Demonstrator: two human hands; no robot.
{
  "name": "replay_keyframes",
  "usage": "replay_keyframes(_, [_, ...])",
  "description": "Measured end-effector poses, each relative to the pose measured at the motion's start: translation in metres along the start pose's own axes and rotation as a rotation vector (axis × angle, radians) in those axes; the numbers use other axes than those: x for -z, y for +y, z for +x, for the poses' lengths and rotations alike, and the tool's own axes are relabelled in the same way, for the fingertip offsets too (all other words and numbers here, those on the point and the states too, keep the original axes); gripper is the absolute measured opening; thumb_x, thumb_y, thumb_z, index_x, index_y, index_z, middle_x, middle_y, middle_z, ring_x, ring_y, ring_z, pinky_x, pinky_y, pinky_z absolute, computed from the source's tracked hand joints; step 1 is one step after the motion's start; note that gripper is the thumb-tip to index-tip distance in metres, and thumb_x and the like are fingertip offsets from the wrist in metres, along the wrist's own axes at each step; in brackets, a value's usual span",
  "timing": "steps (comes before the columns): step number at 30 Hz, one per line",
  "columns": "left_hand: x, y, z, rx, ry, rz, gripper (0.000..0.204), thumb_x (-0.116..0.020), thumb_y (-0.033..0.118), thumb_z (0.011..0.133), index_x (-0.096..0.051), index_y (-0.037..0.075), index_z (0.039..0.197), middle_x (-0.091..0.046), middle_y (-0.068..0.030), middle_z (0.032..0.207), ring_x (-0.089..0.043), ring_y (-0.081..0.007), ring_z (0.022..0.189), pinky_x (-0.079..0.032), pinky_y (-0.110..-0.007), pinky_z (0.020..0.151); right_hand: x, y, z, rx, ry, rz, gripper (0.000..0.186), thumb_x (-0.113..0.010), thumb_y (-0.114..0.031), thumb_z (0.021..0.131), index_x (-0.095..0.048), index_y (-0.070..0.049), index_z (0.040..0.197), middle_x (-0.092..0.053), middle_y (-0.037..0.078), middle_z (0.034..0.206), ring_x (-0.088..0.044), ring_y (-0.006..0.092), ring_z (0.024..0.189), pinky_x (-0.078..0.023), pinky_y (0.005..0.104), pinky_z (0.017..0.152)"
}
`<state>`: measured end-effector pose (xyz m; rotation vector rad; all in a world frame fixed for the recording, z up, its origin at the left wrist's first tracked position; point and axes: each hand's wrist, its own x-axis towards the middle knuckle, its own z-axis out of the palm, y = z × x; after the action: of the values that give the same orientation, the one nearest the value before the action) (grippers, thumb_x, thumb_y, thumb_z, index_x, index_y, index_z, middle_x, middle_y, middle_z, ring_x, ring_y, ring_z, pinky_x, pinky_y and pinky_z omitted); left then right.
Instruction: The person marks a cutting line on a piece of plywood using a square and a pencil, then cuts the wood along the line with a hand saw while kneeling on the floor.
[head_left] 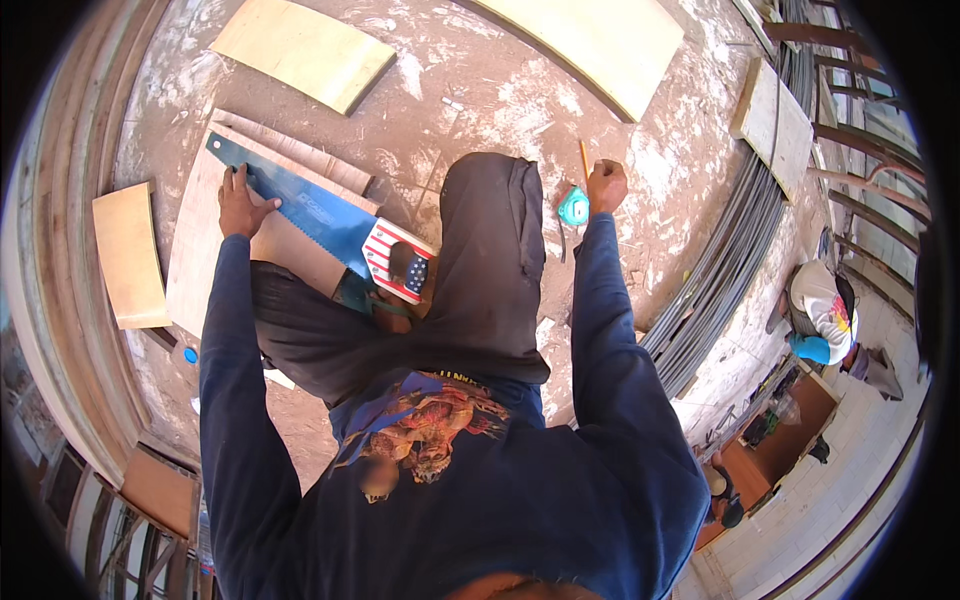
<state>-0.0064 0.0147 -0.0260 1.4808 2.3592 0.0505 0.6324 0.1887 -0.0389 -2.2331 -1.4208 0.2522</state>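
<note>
I am crouched over two stacked wooden boards. A blue-bladed handsaw lies across them, its handle patterned in red and white stripes with stars. My left hand rests at the blade's upper left, fingers apart on saw and board. To the right of my knee, my right hand has curled fingers beside a yellow pencil; what is inside them, if anything, I cannot make out. A teal tape measure lies just left of that wrist.
Loose pale boards lie ahead, another at left beside long planks. Bundled metal rods run along the right under a board. Two other people are at the far right.
</note>
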Motion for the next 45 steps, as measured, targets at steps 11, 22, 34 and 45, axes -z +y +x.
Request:
replay_keyframes(11, [0.039, 0.025, -0.006, 0.242, -0.103, 0.026, 0.117, -0.094, 0.031, 0.057, -0.030, 0.008, 0.152, -0.028, -0.0140, 0.158, -0.032, -0.0399, 0.143, -0.042, -0.054, 0.111, -0.077, 0.018, -0.004, 0.224, -0.209, -0.881, 0.021, -0.055, -0.022, 0.089, -0.058, -0.008, 0.104, -0.066, 0.015, 0.102, -0.070, 0.0319, 0.092, -0.057, 0.0488, 0.074])
replay_keyframes(22, [0.037, 0.039, -0.002, 0.360, -0.117, 0.063, 0.112, -0.097, 0.032, 0.053, -0.036, 0.009, 0.144, -0.024, -0.0116, 0.160, -0.034, -0.0439, 0.141, -0.052, -0.067, 0.089, -0.055, -0.303, 0.012, 0.429, -0.852, 0.702, 0.033, -0.052, -0.004, 0.096, -0.059, 0.003, 0.128, -0.070, 0.016, 0.105, -0.070, 0.0210, 0.092, -0.057, 0.0337, 0.076])
replay_keyframes(34, [0.022, 0.036, -0.002, 0.405, -0.152, 0.013, 0.096, -0.080, 0.023, 0.080, -0.025, 0.010, 0.157, -0.014, -0.0069, 0.166, -0.023, -0.0459, 0.146, -0.046, -0.076, 0.089, -0.179, -0.504, -0.220, 1.178, -0.798, 0.521, 0.027, -0.074, -0.021, 0.089, -0.072, 0.001, 0.106, -0.069, 0.010, 0.075, -0.068, 0.0152, 0.065, -0.053, 0.0284, 0.061])
replay_keyframes(45, [0.003, 0.040, 0.001, 0.417, 0.071, 0.057, 0.065, -0.057, 0.011, 0.091, -0.036, 0.004, 0.152, -0.021, -0.0116, 0.164, -0.030, -0.0488, 0.143, -0.052, -0.072, 0.079, -0.238, -0.521, -0.270, 0.997, -0.888, 0.593, 0.028, -0.067, -0.026, 0.087, -0.073, 0.001, 0.090, -0.073, 0.015, 0.072, -0.073, 0.0249, 0.063, -0.055, 0.0347, 0.062])
